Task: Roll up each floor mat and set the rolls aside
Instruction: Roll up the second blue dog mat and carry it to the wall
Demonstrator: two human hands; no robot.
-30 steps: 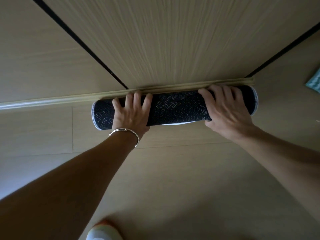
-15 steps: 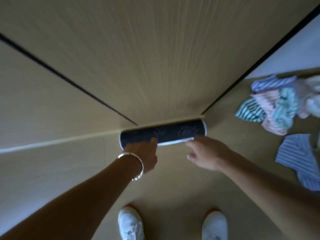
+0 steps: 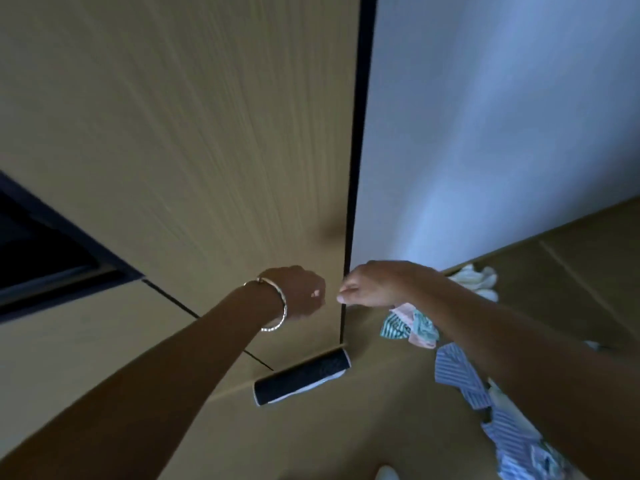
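Change: both hands are off the roll, where a second ago they pressed it against the skirting. Left hand point(image 3: 304, 292) is raised in front of the wood panel point(image 3: 173, 133), bracelet point(image 3: 278, 308) on the wrist, fingers loosely curled, nothing in them. Rolled mat point(image 3: 301, 381) lies on the floor point(image 3: 346, 438) below both hands and apart from them. Its long side is against the foot of the panel and its right end is near the black strip point(image 3: 353, 168) at the panel's edge. A pale flap shows along its near side; the roll looks intact, not springing open. Right hand point(image 3: 374, 284) is raised just beside the left, fingers likewise loosely curled, empty. Judgement: this roll is set aside; the next mat is due, and none is in view.

Edges and room, left to right:
- Dark recess point(image 3: 34, 254) at far left, well apart from the roll.
- The panel stops any push further away.
- Bare floor lies on the roll's near side.
- Striped clothes point(image 3: 457, 375) trail from the white wall point(image 3: 502, 133) toward the near right, near the roll's right end but not touching it; they narrow the passage there.
- White shoe tip point(image 3: 386, 474) at the bottom edge.
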